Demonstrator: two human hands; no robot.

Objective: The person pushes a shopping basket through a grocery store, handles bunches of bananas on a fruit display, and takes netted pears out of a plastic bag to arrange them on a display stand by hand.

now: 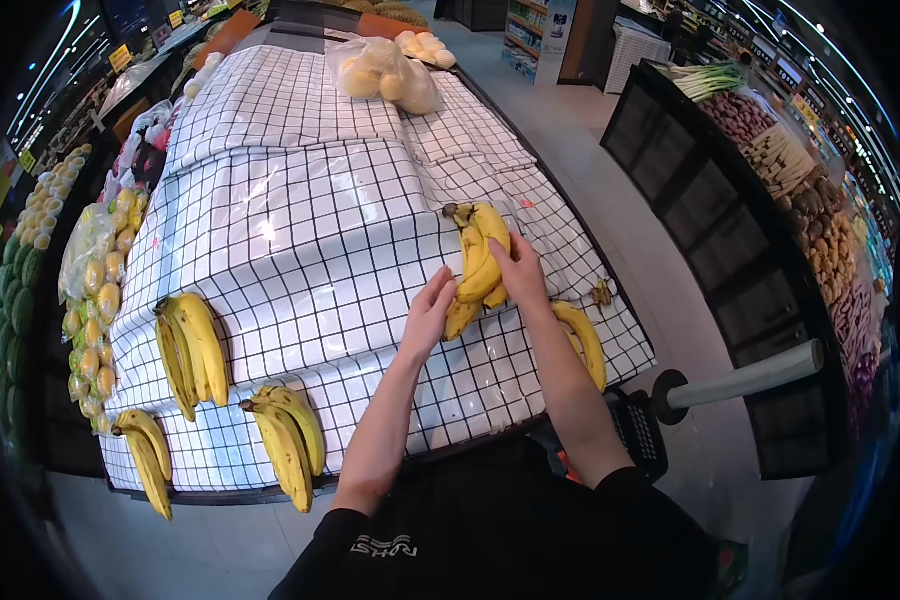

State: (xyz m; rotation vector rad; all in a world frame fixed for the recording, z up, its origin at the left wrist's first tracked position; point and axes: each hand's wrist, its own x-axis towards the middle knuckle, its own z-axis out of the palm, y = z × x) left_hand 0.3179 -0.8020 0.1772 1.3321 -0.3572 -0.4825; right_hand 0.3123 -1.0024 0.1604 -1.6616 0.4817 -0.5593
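A yellow bunch of bananas (483,262) sits between our two hands above the right side of a stepped display stand, its white checked cover (310,220) spread beneath. Our right hand (522,272) is closed around the fruit's right flank, thumb across the peel. Our left hand (431,312), half open with fingers loosely curved, is at the lower left side; we cannot tell whether it grips or merely steadies, nor whether the bunch touches the cover.

We judge the fruit moderately heavy for its size, firm enough to keep its curve yet easily bruised, its peel smooth but not very slippery. The dark joined stem end (457,211), with a palm beneath, looks the surest hold; pinching or tugging one banana could tear it loose.

Near our right forearm lies another banana cluster (587,345).
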